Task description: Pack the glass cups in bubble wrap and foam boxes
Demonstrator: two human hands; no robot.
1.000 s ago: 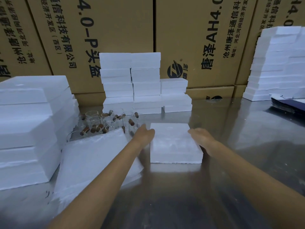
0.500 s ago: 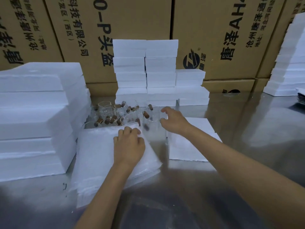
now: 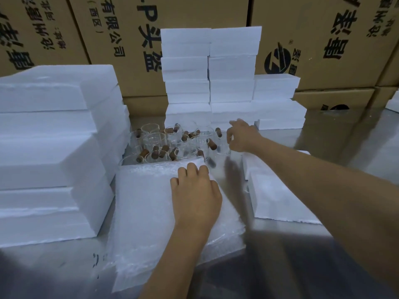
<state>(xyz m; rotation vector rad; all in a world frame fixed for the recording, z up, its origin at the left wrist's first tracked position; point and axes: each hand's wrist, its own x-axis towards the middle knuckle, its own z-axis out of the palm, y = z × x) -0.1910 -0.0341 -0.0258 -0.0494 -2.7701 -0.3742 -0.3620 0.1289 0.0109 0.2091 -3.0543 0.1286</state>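
**Hands at the wrap stack and the cups**

Nearest to me, the stack of bubble wrap sheets (image 3: 151, 212) lies flat on the metal table (image 3: 345, 134), its far edge close against the cluster of cups. My left hand (image 3: 195, 195) rests palm-down on the far right part of the top sheet, fingers curled at the sheet's far edge; I cannot tell whether they have pinched the sheet or only press on it.

Right of the wrap, one foam box (image 3: 278, 199) lies flat on the table, partly under my right forearm.

To the left stands a tall pile of large foam slabs (image 3: 49, 147).

Farther out, the glass cups (image 3: 164, 145) stand grouped on the table, each with a brown handle. My right hand (image 3: 241, 137) is at the right edge of the group, fingers curled round the rim of the outermost cup (image 3: 223, 145), which still stands on the table.

Behind the cups, small foam boxes (image 3: 231, 67) are stacked in columns. Cardboard cartons (image 3: 323, 39) form the back wall.
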